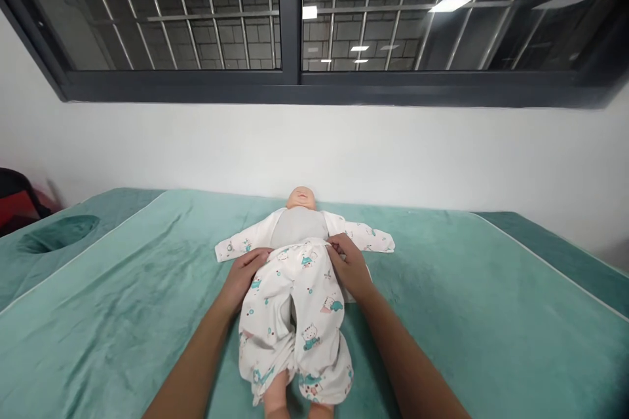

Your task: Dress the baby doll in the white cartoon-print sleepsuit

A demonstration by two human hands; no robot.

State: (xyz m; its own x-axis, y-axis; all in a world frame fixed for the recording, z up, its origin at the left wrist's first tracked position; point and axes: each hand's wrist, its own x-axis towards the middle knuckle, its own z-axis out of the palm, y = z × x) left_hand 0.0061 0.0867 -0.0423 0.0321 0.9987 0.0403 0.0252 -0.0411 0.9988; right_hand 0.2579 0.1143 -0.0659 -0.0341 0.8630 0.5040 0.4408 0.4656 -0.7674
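A baby doll [301, 200] lies on its back on a teal bed cover [466, 301], head toward the wall. It wears white printed trousers [299, 314] and lies on an opened white printed jacket [363, 236], its grey torso showing. My left hand [244, 273] grips the trousers' waistband at the doll's left-side hip as seen. My right hand [350, 263] pinches the waistband on the other side. The doll's bare feet stick out at the bottom edge.
A white wall and a dark barred window [295, 13] rise behind the bed. A round face hole [59, 232] dents the cover at far left, beside a red and black object [14, 203].
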